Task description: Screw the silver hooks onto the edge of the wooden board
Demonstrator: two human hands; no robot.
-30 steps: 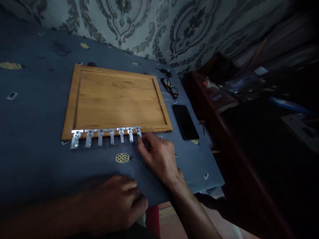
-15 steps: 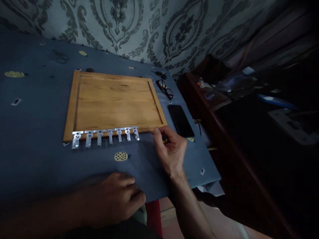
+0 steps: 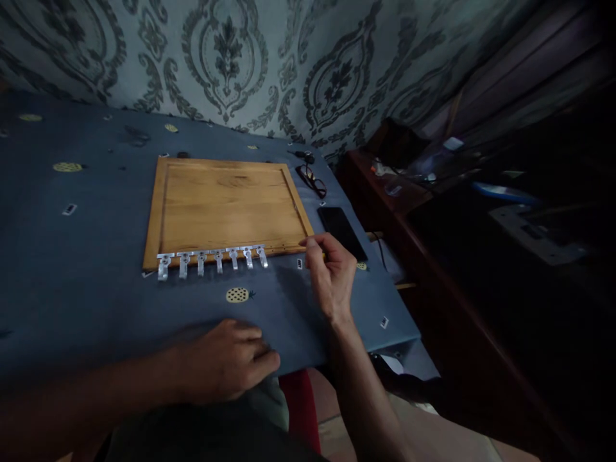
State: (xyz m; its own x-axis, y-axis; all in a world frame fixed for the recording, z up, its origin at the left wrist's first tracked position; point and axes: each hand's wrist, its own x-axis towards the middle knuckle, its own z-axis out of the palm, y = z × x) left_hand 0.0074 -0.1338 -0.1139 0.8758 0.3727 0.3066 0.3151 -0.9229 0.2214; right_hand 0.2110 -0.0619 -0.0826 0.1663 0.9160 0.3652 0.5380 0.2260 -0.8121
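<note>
A framed wooden panel (image 3: pixel 226 205) lies flat on the cloth-covered table. Along its near edge sits a row of several clear, hinge-like clips (image 3: pixel 218 260) with metallic-looking plates, their tabs hanging over the edge. Small dark holes show in the bare stretch of wood to their right. At the panel's near right corner is my right hand (image 3: pixel 332 269), thumb and forefinger pinched together. A bit of yellow shows inside its grip, but the fingers hide the rest. My left hand (image 3: pixel 233 359) rests at the table's near edge, loosely closed, its fingertips tucked out of sight.
A black phone (image 3: pixel 341 231) lies right of the panel, with eyeglasses (image 3: pixel 312 181) and keys (image 3: pixel 305 156) behind it. Scissors (image 3: pixel 137 136) lie at the back left. A patterned curtain (image 3: pixel 226 64) hangs behind; dark wooden furniture (image 3: pixel 433 256) stands to the right.
The view has tilted up slightly and shifted left. My right hand has drawn a little right of the last clip, still pinched. My left hand stays at the table edge.
</note>
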